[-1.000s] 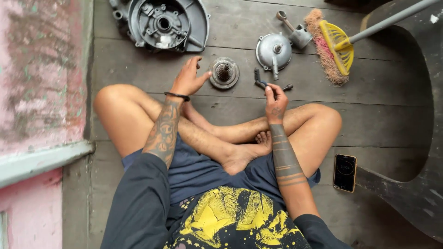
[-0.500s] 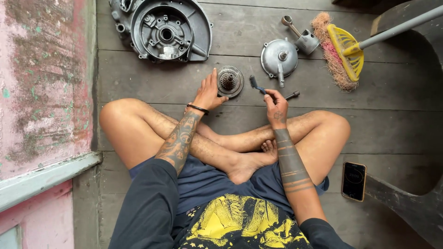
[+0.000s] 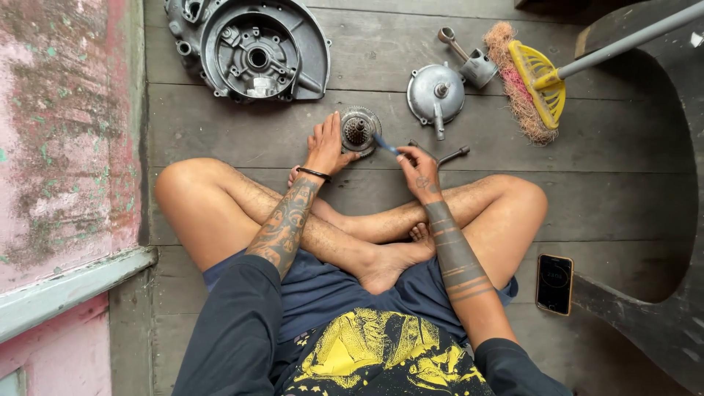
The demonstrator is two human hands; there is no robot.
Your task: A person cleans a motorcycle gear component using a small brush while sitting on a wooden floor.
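Note:
I sit cross-legged on a wooden floor. My left hand (image 3: 328, 144) rests on the left side of a small round toothed metal part (image 3: 360, 130) lying on the boards, fingers spread along its rim. My right hand (image 3: 418, 168) grips a thin blue-handled tool (image 3: 384, 144), whose tip points at the round part. A dark metal rod (image 3: 449, 155) lies on the floor just right of my right hand.
A large grey engine casing (image 3: 253, 50) lies at the far left. A round metal cover (image 3: 436, 94) and a small lever part (image 3: 469, 60) sit beyond my right hand. A yellow broom head (image 3: 534, 81) lies far right. A phone (image 3: 555, 284) rests by my right knee.
My left hand has moved from beside the round part onto its rim. My right hand has brought the blue tool over to the part. The view has shifted slightly.

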